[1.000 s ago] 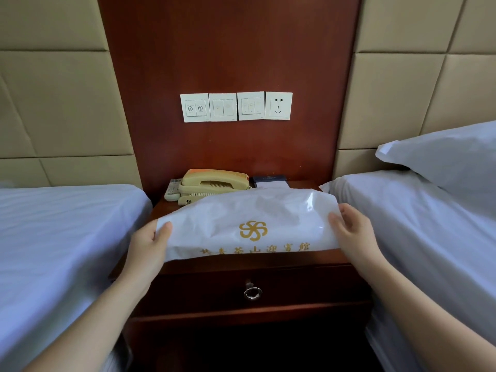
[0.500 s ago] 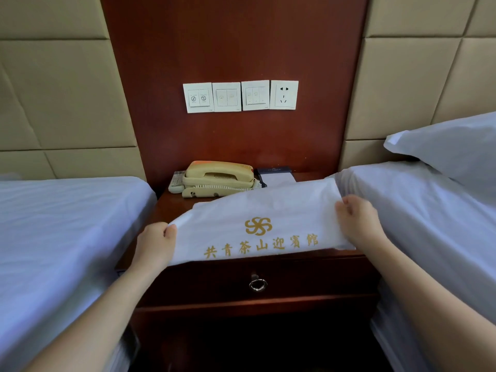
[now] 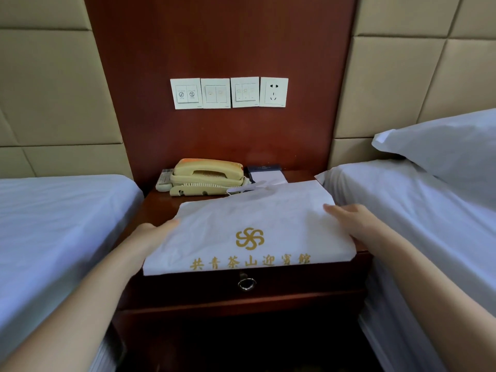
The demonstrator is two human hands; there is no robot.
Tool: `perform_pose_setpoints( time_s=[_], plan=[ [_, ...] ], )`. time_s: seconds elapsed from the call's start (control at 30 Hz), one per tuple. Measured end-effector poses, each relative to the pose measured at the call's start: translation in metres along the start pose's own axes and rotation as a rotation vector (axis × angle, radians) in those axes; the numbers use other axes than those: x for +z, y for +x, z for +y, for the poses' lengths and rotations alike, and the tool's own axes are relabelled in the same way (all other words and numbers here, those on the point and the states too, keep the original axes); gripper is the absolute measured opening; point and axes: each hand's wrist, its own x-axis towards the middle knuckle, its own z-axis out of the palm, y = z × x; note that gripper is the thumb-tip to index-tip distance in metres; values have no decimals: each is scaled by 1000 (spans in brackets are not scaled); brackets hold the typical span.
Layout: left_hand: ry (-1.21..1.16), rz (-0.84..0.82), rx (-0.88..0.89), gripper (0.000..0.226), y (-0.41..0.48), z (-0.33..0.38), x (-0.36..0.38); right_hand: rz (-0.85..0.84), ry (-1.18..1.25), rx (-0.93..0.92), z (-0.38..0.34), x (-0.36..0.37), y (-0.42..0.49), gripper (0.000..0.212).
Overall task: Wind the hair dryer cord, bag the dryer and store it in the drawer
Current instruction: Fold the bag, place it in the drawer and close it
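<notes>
A white bag (image 3: 249,224) with a gold emblem and gold lettering lies flat on the dark wooden nightstand (image 3: 161,202), its printed edge hanging just over the front. The hair dryer and its cord are not visible. My left hand (image 3: 154,232) rests at the bag's left edge with fingers straight, partly hidden under the bag. On the bag's right side, my right hand (image 3: 349,220) lies with fingers stretched out. The drawer (image 3: 295,280) below is closed, and its metal ring pull (image 3: 247,283) hangs at the middle.
A beige telephone (image 3: 208,177) and a remote (image 3: 164,181) stand at the nightstand's back, with a notepad (image 3: 267,174) beside them. White-sheeted beds (image 3: 53,224) flank the nightstand, with a pillow (image 3: 442,146) on the right one. Switches and a socket (image 3: 273,92) sit on the wall panel.
The bag has come down from being held up by both ends and now lies flat on the nightstand. Both hands have eased from pinching its ends to resting against it.
</notes>
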Motion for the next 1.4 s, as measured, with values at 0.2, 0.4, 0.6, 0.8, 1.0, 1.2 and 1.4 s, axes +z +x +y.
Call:
perform_pose_setpoints(
  time_s=[0.2, 0.4, 0.6, 0.8, 1.0, 1.2, 1.4],
  plan=[
    [-144, -9, 109, 24, 4, -7, 2, -104, 114, 7, -9, 11, -8, 21],
    [-73, 146, 230, 27, -2, -6, 0, 104, 242, -289, -26, 12, -14, 8],
    [281, 185, 225, 32, -3, -12, 1, 106, -331, -263, -16, 22, -6, 37],
    [609, 314, 620, 53, -24, 8, 24, 227, -871, -423, -22, 30, -21, 53],
    [646, -158, 719, 57, -38, 32, 79, -22, -866, -481, -28, 79, -14, 48],
    [675, -127, 613, 73, -12, 22, 87, 129, -765, -516, -4, 94, 0, 54],
    [669, -81, 572, 77, -4, 25, 99, 133, -744, -509, 4, 94, 32, 60]
  ],
)
